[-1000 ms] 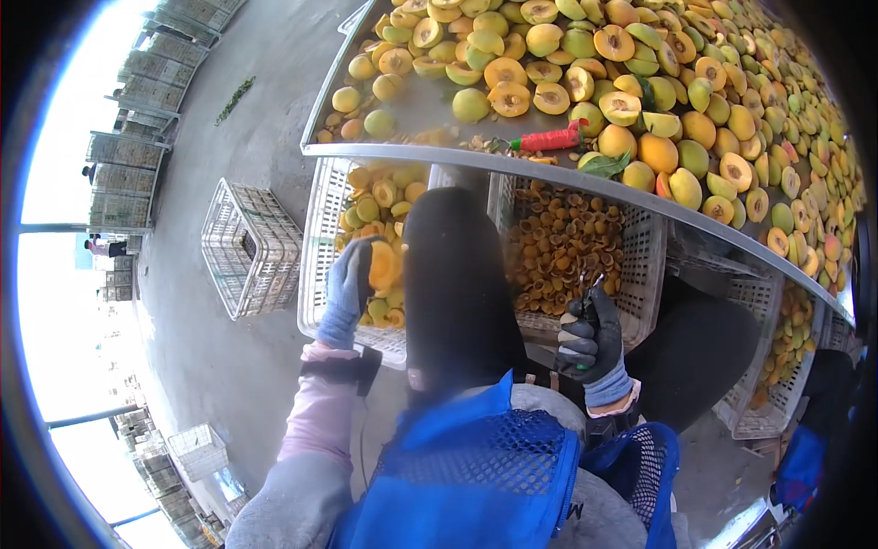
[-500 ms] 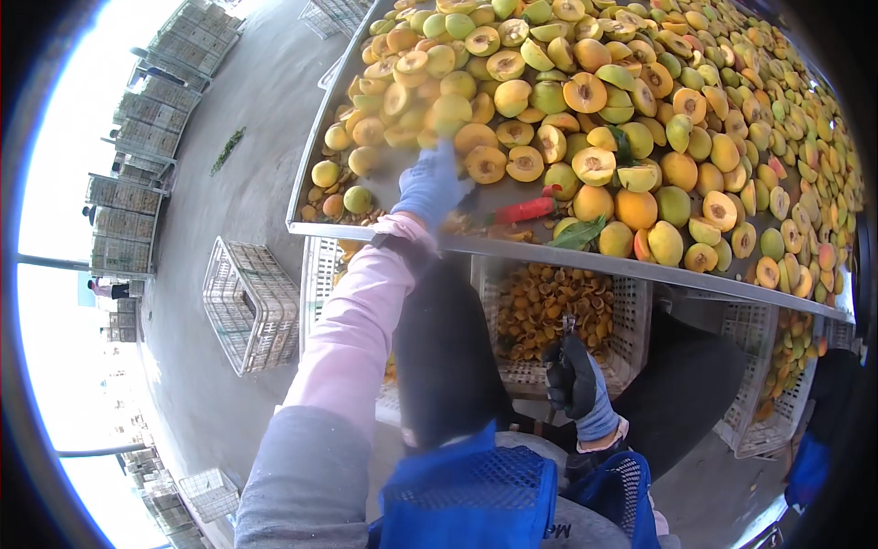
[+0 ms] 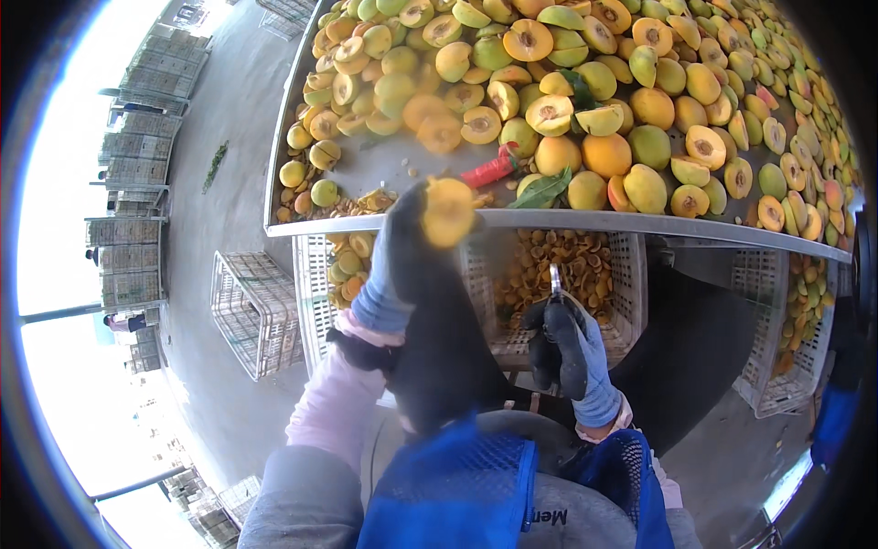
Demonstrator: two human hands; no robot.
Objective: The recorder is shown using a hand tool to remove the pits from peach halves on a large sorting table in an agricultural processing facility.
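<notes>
1. Yellow-orange fruit half [image 3: 448, 212], roundish, motion-blurred; broad bright face toward camera, deeper orange patch near middle. Too blurred to tell if a pit sits in it.
2. Location: in left hand [image 3: 391, 261], over the thigh [image 3: 439, 357], overlapping the near rim of the bench [image 3: 604, 220] in view. Touching the rim or just short of it: cannot tell.
3. Left fingers: narrow, holding the half at its left side. Dark glove palm, blue cuff.
4. Right hand [image 3: 562, 346]: fingers curled round a tool [image 3: 555, 279], bright metal tip sticking up past the fist. Handle mostly hidden.
5. Pile [image 3: 607, 156] on bench: halves and whole-looking fruit, green through yellow to orange, some with a red blush. Cut faces pale orange, several with brown centres.
6. Red-wrapped thing [image 3: 491, 168] lies near the rim, green leaf [image 3: 543, 189] just right of it.
7. Below bench: left crate [image 3: 314, 306] with yellow and green fruit; middle crate [image 3: 629, 293] with small orange-brown pieces, behind the right hand.
8. Pale slatted crate [image 3: 261, 316] on grey floor [image 3: 219, 206], left.
</notes>
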